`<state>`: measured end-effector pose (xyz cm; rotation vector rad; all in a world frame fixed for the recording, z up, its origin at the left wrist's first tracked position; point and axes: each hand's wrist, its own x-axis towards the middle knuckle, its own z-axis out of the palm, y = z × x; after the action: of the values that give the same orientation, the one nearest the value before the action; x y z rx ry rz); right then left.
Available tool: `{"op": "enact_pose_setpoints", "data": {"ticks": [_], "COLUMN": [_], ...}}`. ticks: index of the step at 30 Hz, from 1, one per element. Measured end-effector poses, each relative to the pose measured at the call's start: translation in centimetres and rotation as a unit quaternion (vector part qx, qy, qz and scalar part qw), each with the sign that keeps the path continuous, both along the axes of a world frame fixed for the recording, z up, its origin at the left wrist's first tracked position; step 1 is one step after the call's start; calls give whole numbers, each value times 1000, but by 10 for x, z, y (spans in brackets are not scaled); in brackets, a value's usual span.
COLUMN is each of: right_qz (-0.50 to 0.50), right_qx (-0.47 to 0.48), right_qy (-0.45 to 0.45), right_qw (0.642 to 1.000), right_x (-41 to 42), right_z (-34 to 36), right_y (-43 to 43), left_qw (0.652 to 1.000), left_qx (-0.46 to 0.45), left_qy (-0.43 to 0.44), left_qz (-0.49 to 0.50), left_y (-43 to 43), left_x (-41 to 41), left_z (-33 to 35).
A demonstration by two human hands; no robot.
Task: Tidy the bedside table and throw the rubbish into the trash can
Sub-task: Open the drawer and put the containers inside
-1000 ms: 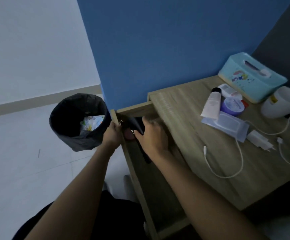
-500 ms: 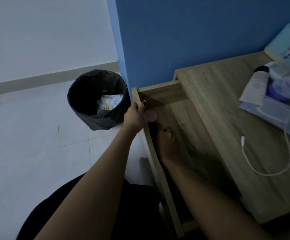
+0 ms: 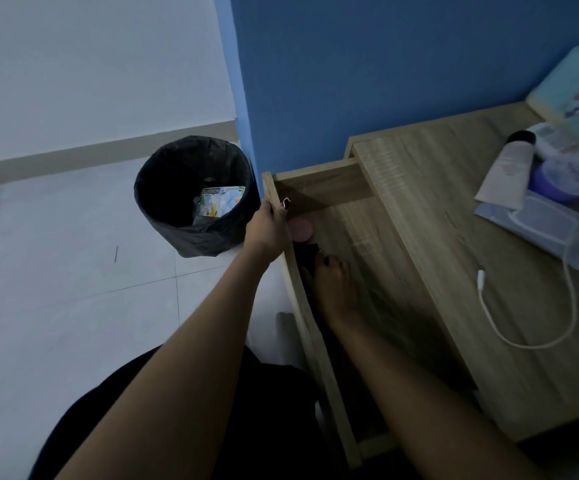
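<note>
Since a second ago, the right hand (image 3: pixel 333 289) is lying further back along the light-wood drawer (image 3: pixel 326 183), away from the small round pink object (image 3: pixel 301 228). I am seeing its fingers resting on something dark, but I cannot tell whether they are gripping it. The left hand (image 3: pixel 267 226) is clasping the drawer's front panel. The black-lined round trash can (image 3: pixel 163 216) is standing on the white floor just beside that corner and holding a colourful wrapper (image 3: pixel 220 200). A white charging cable (image 3: pixel 530 342) and a black-capped white tube (image 3: pixel 506 168) are lying on the wooden bedside table (image 3: pixel 437 220).
</note>
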<state>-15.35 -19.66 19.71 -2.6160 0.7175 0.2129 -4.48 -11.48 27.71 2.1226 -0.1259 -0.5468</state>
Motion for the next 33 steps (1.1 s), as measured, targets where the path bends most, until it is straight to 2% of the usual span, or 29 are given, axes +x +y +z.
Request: {"op": "enact_pose_setpoints", "data": {"ticks": [9, 13, 19, 23, 26, 28, 30, 33], "right_qz": [-5, -23, 26, 15, -27, -65, -105, -104], "right_qx": [0, 76, 98, 31, -65, -98, -97, -103], "right_qy": [15, -5, -96, -256, -314, -302, -218, -113], "right_qw": [1000, 997, 990, 966, 947, 946, 965, 983], "right_x": [-3, -6, -28, -47, -66, -78, -87, -99], "right_z": [-2, 9, 76, 127, 158, 167, 164, 155], "right_y": [6, 1, -30, -79, -123, -156, -192, -225], "left_qw": [1000, 1000, 996, 992, 991, 991, 991, 991], "left_qx": [-7, -3, 63, 94, 96, 98, 95, 99], "left_qy": [7, 11, 13, 28, 43, 41, 42, 42], "left_qz": [9, 14, 60, 74, 81, 79, 81, 79], "left_y": [2, 1, -9, -20, -22, -20, -20, -19], "left_x": [-2, -5, -7, -14, -21, -22, -20, -19], "left_z": [1, 2, 12, 19, 20, 19, 19, 17]}}
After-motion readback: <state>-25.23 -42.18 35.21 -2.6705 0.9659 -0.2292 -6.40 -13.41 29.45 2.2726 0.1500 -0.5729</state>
